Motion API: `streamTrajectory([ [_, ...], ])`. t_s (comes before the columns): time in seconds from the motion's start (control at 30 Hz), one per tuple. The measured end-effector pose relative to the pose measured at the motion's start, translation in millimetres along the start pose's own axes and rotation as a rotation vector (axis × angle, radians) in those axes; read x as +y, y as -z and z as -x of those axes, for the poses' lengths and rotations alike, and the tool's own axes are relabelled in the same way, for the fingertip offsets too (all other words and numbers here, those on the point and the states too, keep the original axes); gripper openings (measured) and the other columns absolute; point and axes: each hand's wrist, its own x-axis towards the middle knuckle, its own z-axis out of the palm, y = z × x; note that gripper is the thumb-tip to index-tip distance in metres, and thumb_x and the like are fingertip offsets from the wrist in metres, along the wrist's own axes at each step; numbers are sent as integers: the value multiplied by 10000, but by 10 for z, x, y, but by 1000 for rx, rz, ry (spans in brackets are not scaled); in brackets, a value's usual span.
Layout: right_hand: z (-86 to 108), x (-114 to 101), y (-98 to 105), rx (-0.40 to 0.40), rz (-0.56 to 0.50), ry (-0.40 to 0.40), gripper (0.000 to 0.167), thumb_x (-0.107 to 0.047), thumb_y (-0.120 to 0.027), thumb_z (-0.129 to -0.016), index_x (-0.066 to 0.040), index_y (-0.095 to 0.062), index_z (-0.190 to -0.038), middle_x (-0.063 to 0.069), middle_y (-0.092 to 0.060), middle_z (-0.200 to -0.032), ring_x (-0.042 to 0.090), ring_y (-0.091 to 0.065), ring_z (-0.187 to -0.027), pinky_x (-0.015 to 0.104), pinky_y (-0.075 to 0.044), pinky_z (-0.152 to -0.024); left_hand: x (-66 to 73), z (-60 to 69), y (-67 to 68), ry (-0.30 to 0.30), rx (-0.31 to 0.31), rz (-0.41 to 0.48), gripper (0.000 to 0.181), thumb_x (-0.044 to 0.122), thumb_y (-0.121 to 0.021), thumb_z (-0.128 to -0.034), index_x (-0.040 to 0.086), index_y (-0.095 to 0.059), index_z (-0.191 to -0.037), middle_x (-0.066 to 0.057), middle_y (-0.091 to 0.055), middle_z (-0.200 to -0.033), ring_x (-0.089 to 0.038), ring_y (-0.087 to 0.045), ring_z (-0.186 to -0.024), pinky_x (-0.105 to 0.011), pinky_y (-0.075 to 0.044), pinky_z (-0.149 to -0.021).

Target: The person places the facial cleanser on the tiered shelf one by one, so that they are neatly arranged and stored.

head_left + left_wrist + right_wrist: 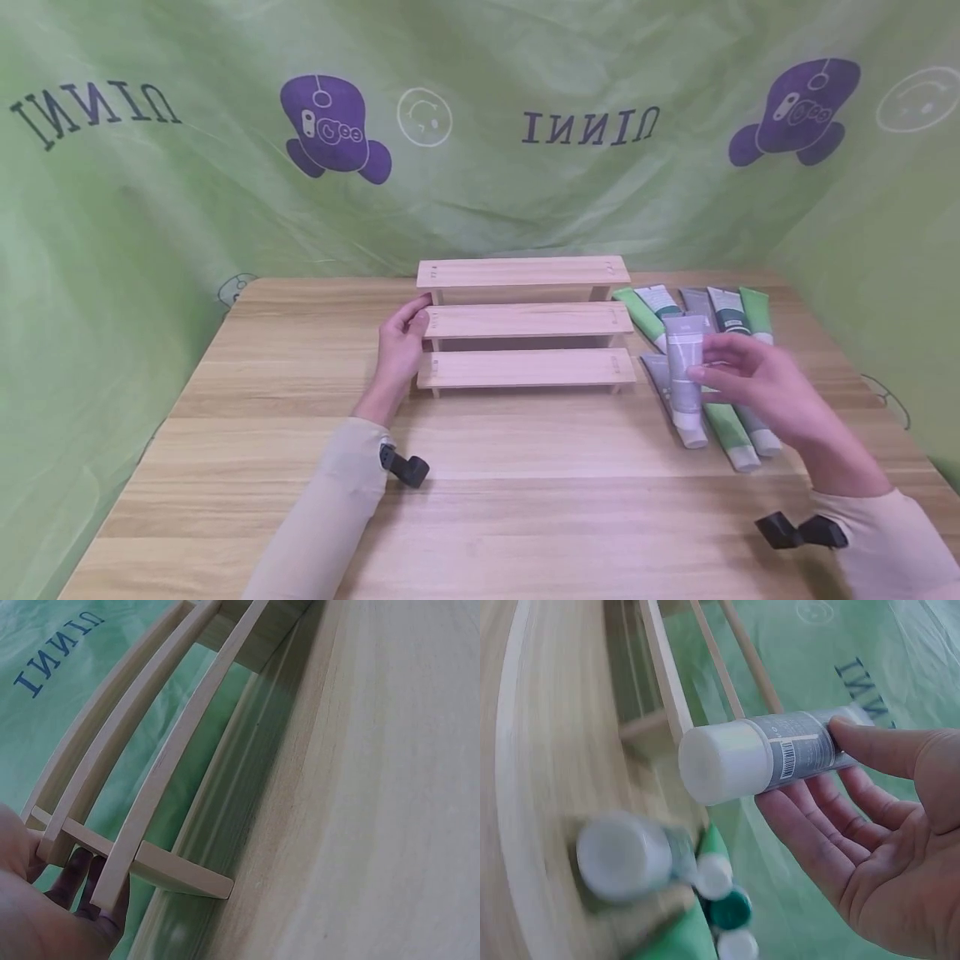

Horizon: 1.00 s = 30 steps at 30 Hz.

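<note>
My right hand (772, 383) pinches a grey squeeze tube (684, 371) between thumb and fingers, its white cap (724, 761) pointing down. The tube is raised above a pile of similar tubes to the right of a three-step wooden display rack (525, 368). In the right wrist view a barcode shows on the tube's side. My left hand (400, 346) grips the left end of the rack around its middle step, thumb at the board's edge. Seen from the left wrist, its fingers (69, 879) reach in between the steps, partly hidden by the boards.
Several green, grey and white tubes lie on the wooden table (487, 517), among them a green tube (729, 435) with a white cap. A green printed cloth (480, 200) hangs behind the table and along both sides.
</note>
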Motion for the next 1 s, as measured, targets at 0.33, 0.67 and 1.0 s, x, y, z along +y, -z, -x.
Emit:
streamTrajectory([
  [0.33,-291,-274,-429,-82,-106,42,386,-48,-699,-940,82,-502,-1245,149,-675,-1071,138,-692,-945,401,-616,-796,14,6,-3,4,12,-6,340,109,-490,-1063,76,-602,-1382,-117,-605,-1345,-211,-576,-1130,-335,-497,-990],
  [0.67,-546,-507,-806,-122,-179,7,416,-14,-703,-920,77,-510,-1278,239,-629,-1167,163,-657,-1018,386,-604,-845,-6,-7,-8,-3,10,-12,344,117,-483,-1067,55,-593,-1387,-123,-606,-1313,-211,-569,-1089,-339,-496,-964],
  [1.0,-832,-689,-1037,-151,-249,36,421,25,-699,-913,86,-503,-1280,256,-608,-1211,263,-655,-1067,397,-608,-833,-11,-2,-19,-7,10,7,350,108,-469,-1070,33,-576,-1396,-148,-600,-1314,-208,-583,-1067,-301,-529,-917],
])
